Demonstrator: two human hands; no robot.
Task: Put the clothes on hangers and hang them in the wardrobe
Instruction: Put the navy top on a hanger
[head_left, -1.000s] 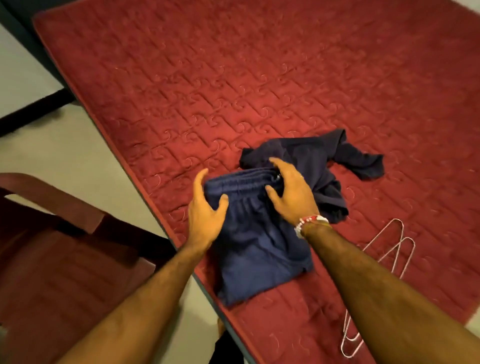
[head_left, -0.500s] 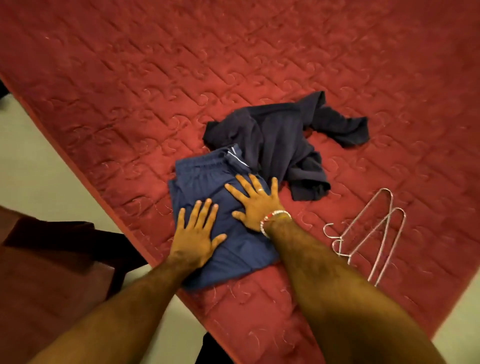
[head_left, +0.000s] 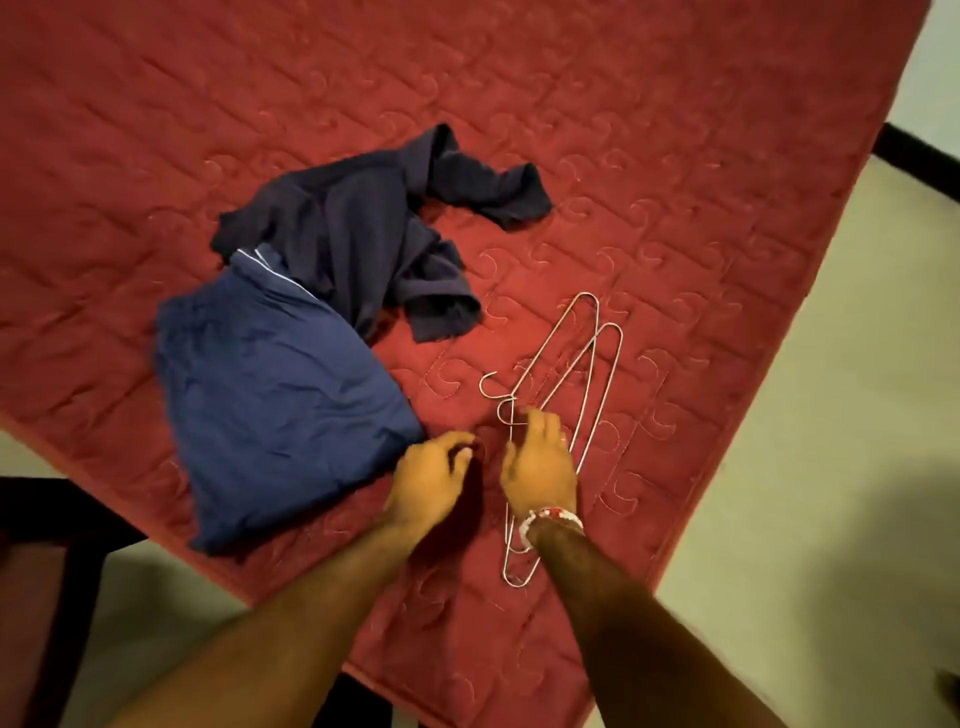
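Your right hand (head_left: 540, 460) sits over the two wire hangers (head_left: 571, 395) lying stacked on the red mattress (head_left: 675, 156), fingers reaching toward the hooks at about 11 o'clock from your knuckles; the pictures do not show whether any finger has closed on the wire, so I cannot tell if it grips yet. Your left hand (head_left: 428, 480) rests loosely curled and holds nothing, just beside the right at its 9 o'clock, near the corner of the folded blue shorts (head_left: 275, 395). The shorts lie at 10 o'clock from your hands, with the crumpled dark garment (head_left: 363, 239) touching their far edge at 12 o'clock. Nothing is on a hanger, so you seem to be at the first step: picking a hanger. The next move likely calls for separating the top hanger from the one beneath, since their hooks lie close together and may snag, then bringing it across to the shorts.
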